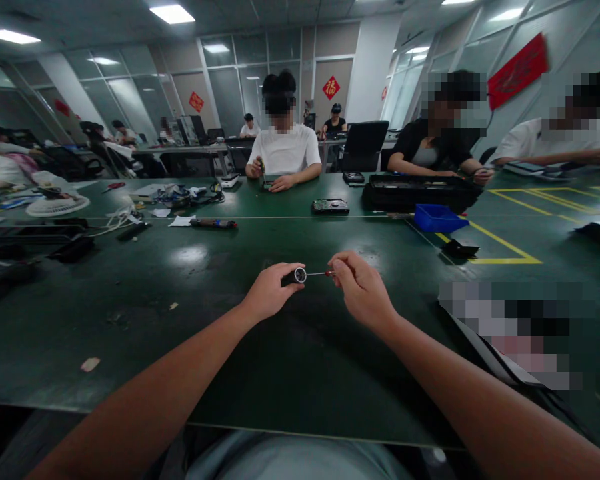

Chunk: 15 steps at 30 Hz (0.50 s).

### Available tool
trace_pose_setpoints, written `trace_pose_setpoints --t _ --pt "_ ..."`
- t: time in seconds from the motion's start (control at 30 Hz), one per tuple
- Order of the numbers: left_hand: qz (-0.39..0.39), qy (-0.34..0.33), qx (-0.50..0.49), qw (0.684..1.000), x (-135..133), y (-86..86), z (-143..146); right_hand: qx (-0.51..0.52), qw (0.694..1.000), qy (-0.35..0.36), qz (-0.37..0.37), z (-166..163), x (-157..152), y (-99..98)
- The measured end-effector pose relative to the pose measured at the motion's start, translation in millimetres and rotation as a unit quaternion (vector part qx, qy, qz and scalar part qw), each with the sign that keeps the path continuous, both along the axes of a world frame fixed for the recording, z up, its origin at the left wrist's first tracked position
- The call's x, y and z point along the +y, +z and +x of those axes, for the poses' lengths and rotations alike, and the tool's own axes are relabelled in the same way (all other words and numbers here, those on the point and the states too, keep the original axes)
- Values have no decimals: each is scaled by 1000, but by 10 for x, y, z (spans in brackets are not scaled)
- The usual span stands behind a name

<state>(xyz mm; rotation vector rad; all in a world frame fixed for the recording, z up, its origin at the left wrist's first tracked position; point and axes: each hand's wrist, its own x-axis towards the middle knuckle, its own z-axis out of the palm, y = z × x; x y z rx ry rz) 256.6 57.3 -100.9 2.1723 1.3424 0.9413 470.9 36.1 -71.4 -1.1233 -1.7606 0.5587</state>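
My left hand (269,291) is closed around a short black cylinder (289,277), whose round, silver-rimmed end faces me. In my right hand (365,293) is a thin screwdriver (317,274), pinched between thumb and fingers near a red section. Its metal shaft points left and reaches the side of the cylinder's rim; whether the tip sits in a screw is too small to tell. Most of the screwdriver's handle is hidden by my fingers. Both hands are just above the green tabletop (280,360).
Across the table sits a person in a white shirt (284,150). A circuit-board device (331,206), a long black housing (420,193) and a blue bin (437,219) lie beyond my hands. A dark pen-shaped tool (214,224) and a white fan grille (57,205) are left.
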Motion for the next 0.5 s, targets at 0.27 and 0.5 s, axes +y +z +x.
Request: trace_pose_setpoints --t 0.27,0.5 --pt "4 0 -2 1000 -5 49 13 241 967 17 -80 -47 168 -145" --pt "58 -43 59 996 50 115 -55 429 874 21 -229 -52 275 -172"
